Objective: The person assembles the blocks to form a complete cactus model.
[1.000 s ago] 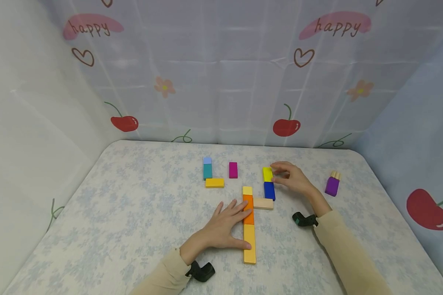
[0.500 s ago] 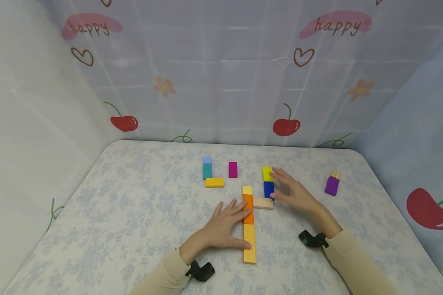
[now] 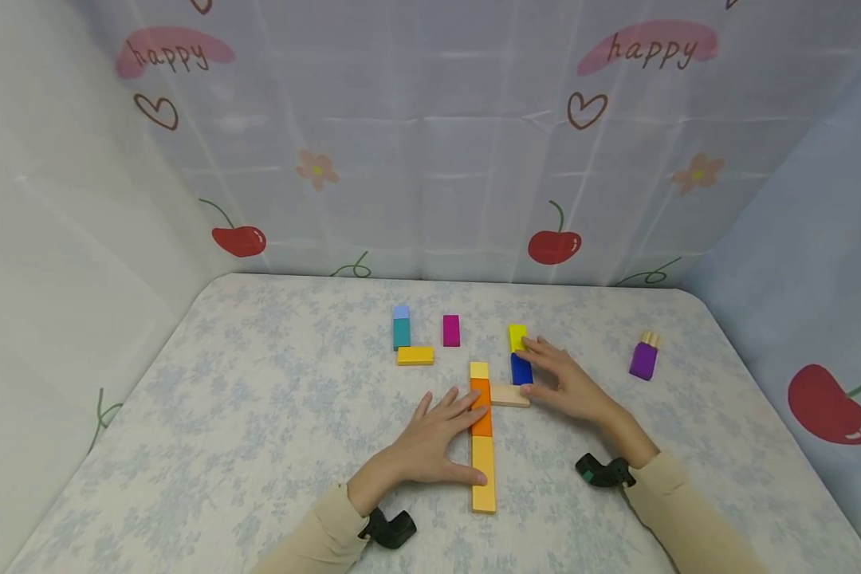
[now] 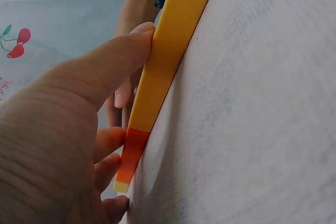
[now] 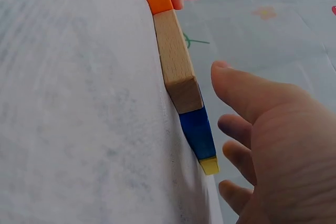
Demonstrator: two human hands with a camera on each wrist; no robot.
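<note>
My left hand (image 3: 426, 446) lies spread, its thumb on a long yellow block (image 3: 484, 499) and its fingertips on an orange block (image 3: 481, 421). A small pale yellow block (image 3: 479, 370) caps this row at the far end. From the orange block's right side extends a plain wooden block (image 3: 505, 396), with a blue block (image 3: 520, 371) behind it and a bright yellow block (image 3: 516, 336) farther back. Beside these hovers my right hand (image 3: 570, 387), fingers apart; in the right wrist view a gap shows between its thumb and the wooden block (image 5: 176, 51).
Back left stand a light blue block (image 3: 401, 312), a teal block (image 3: 401, 333) and a golden yellow block (image 3: 415, 356) in an L shape. A magenta block (image 3: 451, 331) lies alone. To the right sits a purple block (image 3: 643, 363) with pale sticks (image 3: 650, 340) behind it.
My right hand has come away from the bright yellow block toward me, beside the blue and wooden blocks, and its fingers have spread. My left hand has kept its place.
</note>
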